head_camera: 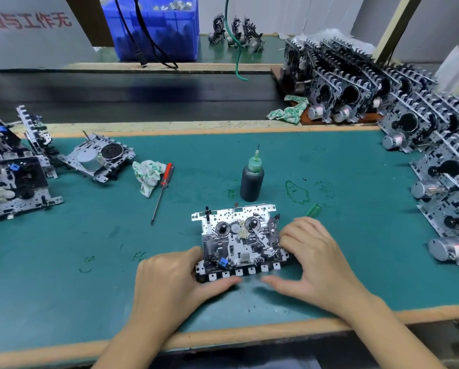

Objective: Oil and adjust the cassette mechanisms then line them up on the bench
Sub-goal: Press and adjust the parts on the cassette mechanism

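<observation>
Head view
Mechanism (pixel 240 239): flat on the green desk (pixel 356 249), face up, just in front of the oil bottle (pixel 251 179).
Left hand (pixel 169 283): fingers wrapped on the mechanism's left near corner, thumb along its front key row; it grips the unit.
Right hand (pixel 316 257): fingers rest on the mechanism's right edge, thumb stretched toward the front keys; whether it clamps the unit or only steadies it, I cannot tell.
Oil bottle: upright, capped with a green nozzle, untouched behind the mechanism.
Screwdriver (pixel 162 191): lies left of the bottle, beside a rag (pixel 147 175), no hand near it.
Waiting units (pixel 100 158): one loose unit and a pile far left of the bottle.
Lined-up units (pixel 435 161): rows standing on edge far right of the bottle.
Step in hand: probably checking or adjusting, pressing the keys with both thumbs; oiling is not under way, since the bottle stands free.
Next move: if the action feels right, lift the unit with both hands and stand it at the end of the rows on the right; if not, one hand must let go and reach for the bottle or screwdriver.
</observation>
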Tool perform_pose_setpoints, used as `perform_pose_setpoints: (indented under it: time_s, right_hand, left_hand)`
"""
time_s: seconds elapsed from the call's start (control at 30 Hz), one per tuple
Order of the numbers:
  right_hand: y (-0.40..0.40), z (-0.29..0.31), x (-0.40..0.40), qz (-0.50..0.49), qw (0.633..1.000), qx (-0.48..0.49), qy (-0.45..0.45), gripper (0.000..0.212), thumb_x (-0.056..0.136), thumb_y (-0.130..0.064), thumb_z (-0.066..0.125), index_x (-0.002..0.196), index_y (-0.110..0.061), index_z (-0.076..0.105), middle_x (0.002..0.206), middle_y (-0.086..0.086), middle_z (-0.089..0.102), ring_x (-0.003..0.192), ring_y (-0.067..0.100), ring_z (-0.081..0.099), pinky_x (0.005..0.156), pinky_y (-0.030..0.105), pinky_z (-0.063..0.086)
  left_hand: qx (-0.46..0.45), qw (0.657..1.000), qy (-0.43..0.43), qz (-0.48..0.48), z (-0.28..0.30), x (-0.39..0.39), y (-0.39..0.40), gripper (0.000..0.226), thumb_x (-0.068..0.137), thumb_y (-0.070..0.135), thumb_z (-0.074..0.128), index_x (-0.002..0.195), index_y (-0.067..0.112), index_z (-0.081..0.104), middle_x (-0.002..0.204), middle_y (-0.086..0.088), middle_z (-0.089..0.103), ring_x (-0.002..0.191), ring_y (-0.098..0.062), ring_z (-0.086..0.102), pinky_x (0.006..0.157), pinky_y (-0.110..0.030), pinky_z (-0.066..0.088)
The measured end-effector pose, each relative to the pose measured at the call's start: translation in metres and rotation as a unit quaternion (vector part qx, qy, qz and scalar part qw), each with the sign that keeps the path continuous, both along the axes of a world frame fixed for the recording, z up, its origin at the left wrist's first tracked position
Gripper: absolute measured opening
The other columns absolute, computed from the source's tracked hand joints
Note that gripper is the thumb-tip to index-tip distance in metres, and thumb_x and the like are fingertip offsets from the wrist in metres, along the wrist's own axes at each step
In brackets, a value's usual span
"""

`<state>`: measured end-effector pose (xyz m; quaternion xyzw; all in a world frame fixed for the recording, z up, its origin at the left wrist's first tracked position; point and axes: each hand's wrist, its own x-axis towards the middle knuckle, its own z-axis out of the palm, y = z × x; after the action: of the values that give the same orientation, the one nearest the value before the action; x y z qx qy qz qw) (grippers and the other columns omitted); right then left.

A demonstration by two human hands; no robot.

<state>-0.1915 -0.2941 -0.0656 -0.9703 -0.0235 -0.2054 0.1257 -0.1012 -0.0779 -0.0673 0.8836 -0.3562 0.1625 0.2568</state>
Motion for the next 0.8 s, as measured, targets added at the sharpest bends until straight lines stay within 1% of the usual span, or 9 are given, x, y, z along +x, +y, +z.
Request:
perform_pose_setpoints:
  time_s: [0.1, 0.17, 0.23, 0.33, 0.47, 0.53, 0.67, 0.73, 0.8]
  right_hand:
    - [-0.005, 0.014, 0.015, -0.142, 0.979, 0.145, 0.0, 0.065, 0.084, -0.068, 0.028, 0.071, -0.013, 0.062, 0.082, -0.004, 0.058, 0.082, 0.019, 0.052, 0.073, 0.031, 0.033]
    - [-0.011, 0.023, 0.031, -0.208, 0.946, 0.246, -0.028, 0.049, 0.086, -0.059, 0.036, 0.082, -0.017, 0.061, 0.09, -0.005, 0.058, 0.092, 0.019, 0.053, 0.078, 0.03, 0.036]
    - [-0.013, 0.028, 0.051, -0.198, 0.936, 0.288, -0.034, 0.023, 0.088, -0.039, 0.055, 0.1, -0.02, 0.058, 0.1, -0.005, 0.059, 0.101, 0.018, 0.054, 0.088, 0.034, 0.042]
    - [-0.009, 0.032, 0.081, -0.139, 0.923, 0.356, 0.036, 0.04, 0.083, -0.02, 0.069, 0.12, -0.02, 0.052, 0.112, -0.005, 0.058, 0.107, 0.013, 0.052, 0.092, 0.032, 0.042]
    - [-0.007, 0.03, 0.103, -0.085, 0.862, 0.482, 0.129, 0.036, 0.078, -0.015, 0.075, 0.112, -0.015, 0.062, 0.107, -0.003, 0.066, 0.101, 0.013, 0.06, 0.078, 0.009, 0.043]
    - [-0.005, 0.03, 0.103, -0.071, 0.858, 0.494, 0.121, 0.028, 0.081, -0.015, 0.073, 0.107, -0.015, 0.063, 0.101, -0.002, 0.067, 0.098, 0.016, 0.063, 0.075, 0.005, 0.043]
    - [0.002, 0.029, 0.091, -0.121, 0.911, 0.393, -0.034, 0.026, 0.094, -0.031, 0.055, 0.119, -0.025, 0.059, 0.107, -0.008, 0.065, 0.096, 0.011, 0.059, 0.083, 0.023, 0.044]
    - [0.004, 0.035, 0.079, -0.147, 0.88, 0.432, -0.132, 0.025, 0.093, -0.046, 0.046, 0.113, -0.038, 0.057, 0.097, -0.022, 0.062, 0.085, 0.008, 0.057, 0.077, 0.033, 0.047]
    - [0.004, 0.039, 0.066, -0.149, 0.846, 0.485, -0.167, 0.022, 0.083, -0.052, 0.044, 0.102, -0.043, 0.05, 0.077, -0.022, 0.06, 0.068, 0.012, 0.053, 0.064, 0.038, 0.044]
  left_hand:
    - [-0.004, 1.0, 0.006, 0.03, 0.001, 0.001, -0.003, 0.064, 0.066, 0.077, 0.048, 0.045, 0.017, 0.05, 0.034, 0.004, 0.037, 0.03, -0.018, 0.042, 0.034, -0.023, 0.03]
    - [-0.008, 0.998, 0.013, 0.054, 0.001, 0.002, -0.004, 0.059, 0.065, 0.077, 0.047, 0.051, 0.021, 0.06, 0.035, 0.006, 0.042, 0.032, -0.018, 0.047, 0.035, -0.024, 0.033]
    - [-0.01, 0.997, 0.027, 0.075, 0.001, 0.003, -0.002, 0.058, 0.064, 0.077, 0.047, 0.055, 0.022, 0.064, 0.035, 0.004, 0.044, 0.034, -0.021, 0.05, 0.036, -0.026, 0.036]
    - [0.008, 0.995, 0.041, 0.089, 0.001, 0.003, -0.002, 0.058, 0.063, 0.078, 0.045, 0.057, 0.024, 0.065, 0.036, 0.001, 0.046, 0.035, -0.022, 0.052, 0.036, -0.027, 0.037]
    - [0.043, 0.993, 0.051, 0.098, 0.002, 0.002, -0.004, 0.058, 0.057, 0.079, 0.053, 0.057, 0.023, 0.066, 0.036, 0.0, 0.047, 0.036, -0.023, 0.054, 0.036, -0.026, 0.036]
    - [0.052, 0.991, 0.061, 0.104, 0.003, 0.002, -0.004, 0.06, 0.055, 0.082, 0.057, 0.057, 0.022, 0.066, 0.036, 0.0, 0.048, 0.036, -0.024, 0.054, 0.037, -0.026, 0.037]
    - [0.069, 0.992, 0.054, 0.093, 0.002, 0.001, -0.005, 0.066, 0.06, 0.082, 0.048, 0.05, 0.017, 0.056, 0.036, 0.001, 0.045, 0.034, -0.025, 0.051, 0.037, -0.024, 0.034]
    - [0.074, 0.991, 0.057, 0.092, 0.001, 0.002, -0.006, 0.069, 0.06, 0.085, 0.05, 0.05, 0.017, 0.054, 0.036, 0.001, 0.044, 0.034, -0.025, 0.05, 0.037, -0.024, 0.032]
    - [0.076, 0.991, 0.058, 0.09, 0.001, 0.001, -0.006, 0.066, 0.062, 0.081, 0.048, 0.049, 0.016, 0.052, 0.036, 0.001, 0.043, 0.033, -0.025, 0.049, 0.038, -0.023, 0.029]
